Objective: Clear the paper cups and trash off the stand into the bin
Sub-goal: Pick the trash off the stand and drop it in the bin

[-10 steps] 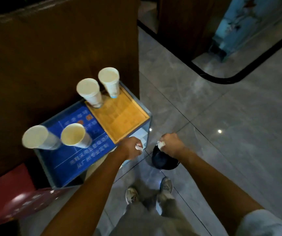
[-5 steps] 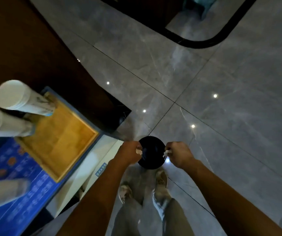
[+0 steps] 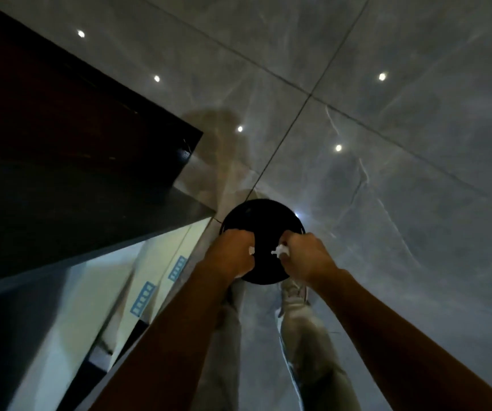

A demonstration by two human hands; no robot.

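Note:
A round black bin (image 3: 261, 221) stands on the grey tiled floor just in front of my feet. My left hand (image 3: 229, 253) is closed over the bin's left rim, with a small white scrap of paper (image 3: 251, 250) poking out of the fist. My right hand (image 3: 304, 256) is closed over the right rim and grips another white scrap (image 3: 279, 251). Both fists hover over the bin's dark opening. The paper cups and the top of the stand are out of view.
The stand's pale side panel with blue markings (image 3: 149, 280) runs down the lower left. A dark wooden wall (image 3: 60, 149) fills the upper left. Glossy grey floor tiles (image 3: 387, 173) spread to the right. My legs and shoes (image 3: 293, 295) are below the bin.
My view has tipped down and to the right, so the cups and stand top have left the frame. Both hands, each holding a scrap, have come over the bin's opening.

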